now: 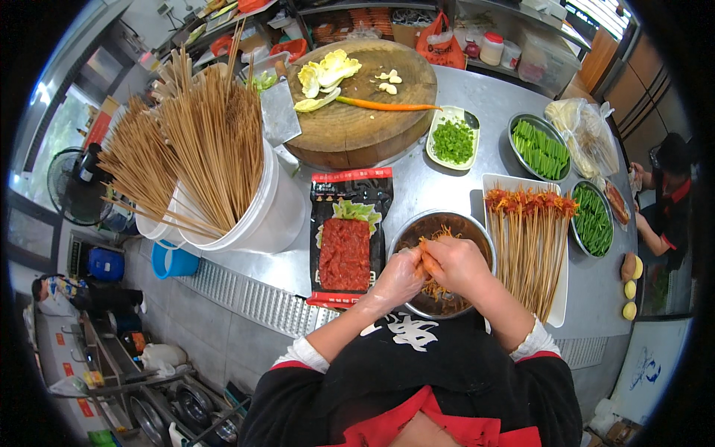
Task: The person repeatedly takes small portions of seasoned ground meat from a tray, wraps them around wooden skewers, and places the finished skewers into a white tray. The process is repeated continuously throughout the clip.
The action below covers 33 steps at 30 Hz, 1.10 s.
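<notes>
My left hand (399, 276), in a clear plastic glove, meets my right hand (455, 265) over a steel bowl (485, 237). Their fingers are closed together around thin orange shreds (441, 232), some poking out above the knuckles. More shreds and brown liquid lie in the bowl beneath. Whether a stick is between my fingers is hidden. Right of the bowl, a white rectangular tray (560, 304) bears many wooden skewers (525, 257), their far ends wrapped in red-orange food. To the left lies a black and red food packet (324, 209) showing red meat and lettuce.
White buckets (279, 207) of bare skewers stand at left beside a cleaver (281, 114). A round chopping block (357, 134) holds cabbage leaves, garlic and a long pepper. Chopped greens fill a small dish (453, 139) and two bowls (540, 146). Another person (667, 190) is at far right.
</notes>
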Motion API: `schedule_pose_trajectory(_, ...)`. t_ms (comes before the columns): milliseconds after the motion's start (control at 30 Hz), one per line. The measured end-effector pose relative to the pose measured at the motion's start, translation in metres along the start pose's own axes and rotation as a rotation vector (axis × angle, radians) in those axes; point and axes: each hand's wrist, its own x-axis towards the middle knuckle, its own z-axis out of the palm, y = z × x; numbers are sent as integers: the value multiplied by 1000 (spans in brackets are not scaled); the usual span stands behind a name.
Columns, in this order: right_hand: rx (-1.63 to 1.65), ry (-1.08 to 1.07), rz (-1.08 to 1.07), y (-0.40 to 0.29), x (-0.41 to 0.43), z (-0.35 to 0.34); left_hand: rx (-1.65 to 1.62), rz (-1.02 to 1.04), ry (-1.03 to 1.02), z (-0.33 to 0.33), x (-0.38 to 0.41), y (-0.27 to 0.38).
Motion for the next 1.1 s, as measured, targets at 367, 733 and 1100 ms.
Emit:
schedule_pose_trajectory(367,413,289,174,4,-14,7,-742,-151,73,7,4,-10)
schedule_pose_trajectory(733,421,201,119,10,-15,16,-930,-258,109,0,4,-5)
schedule_pose_trajectory(1100,608,19,348,19,-20,21,-1141,-180,172,-10,9,-5)
